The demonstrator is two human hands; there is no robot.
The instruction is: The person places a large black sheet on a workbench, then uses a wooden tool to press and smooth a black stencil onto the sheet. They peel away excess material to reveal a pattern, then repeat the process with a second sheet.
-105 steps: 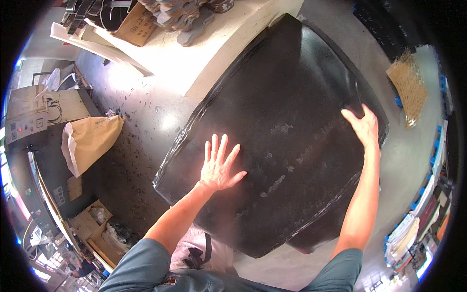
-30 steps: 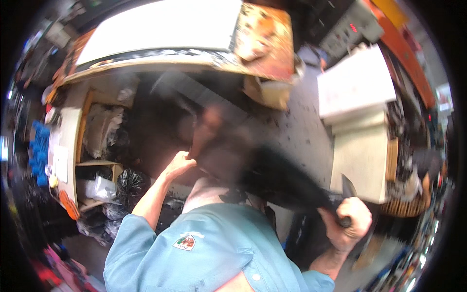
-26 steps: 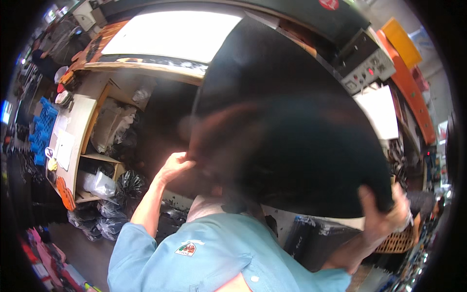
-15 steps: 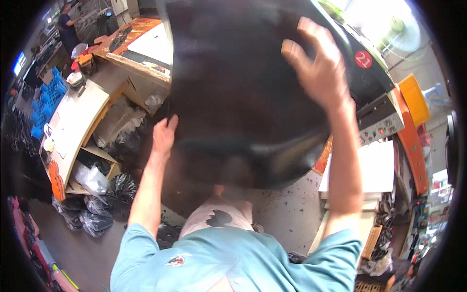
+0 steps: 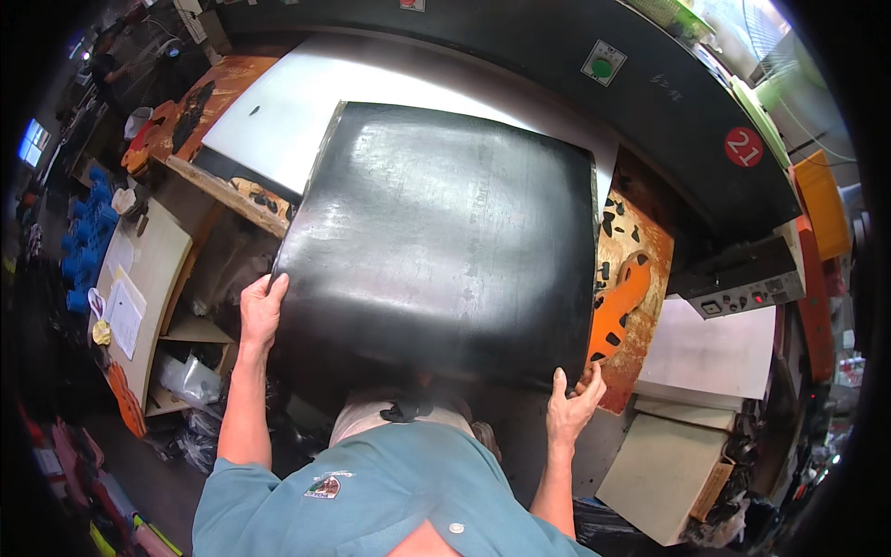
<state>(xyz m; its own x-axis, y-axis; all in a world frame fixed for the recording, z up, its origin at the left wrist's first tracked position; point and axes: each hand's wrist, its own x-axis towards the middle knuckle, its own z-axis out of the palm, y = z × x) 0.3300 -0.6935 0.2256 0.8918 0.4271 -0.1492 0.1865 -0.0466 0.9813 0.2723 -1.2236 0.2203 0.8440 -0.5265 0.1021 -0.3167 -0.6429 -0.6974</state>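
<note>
A large black rubber-like sheet (image 5: 445, 232), glossy and slightly bowed, spans the middle in front of me. My left hand (image 5: 260, 314) is closed on its left edge, thumb on top. At its near right corner is my right hand (image 5: 574, 407), with the thumb over the corner and the fingers curled by the edge; their tips are partly hidden. Beneath the sheet's far part lies a white board (image 5: 278, 111) on a worn brown work table (image 5: 640, 316). Just right of the sheet, an orange cutting-die-like strip with black spots (image 5: 620, 311) rests on the table.
A dark machine beam (image 5: 520, 65) with a green button (image 5: 601, 69) crosses behind the table. To its right is a control box (image 5: 752, 288). White boards (image 5: 705, 357) are stacked at the right. A curved side table (image 5: 153, 288) stands at the left, plastic bags (image 5: 195, 381) below it.
The sheet has come down from a raised position, uncovering the white board and machine beam. My right hand has moved from above the sheet's far right down to its near right corner.
</note>
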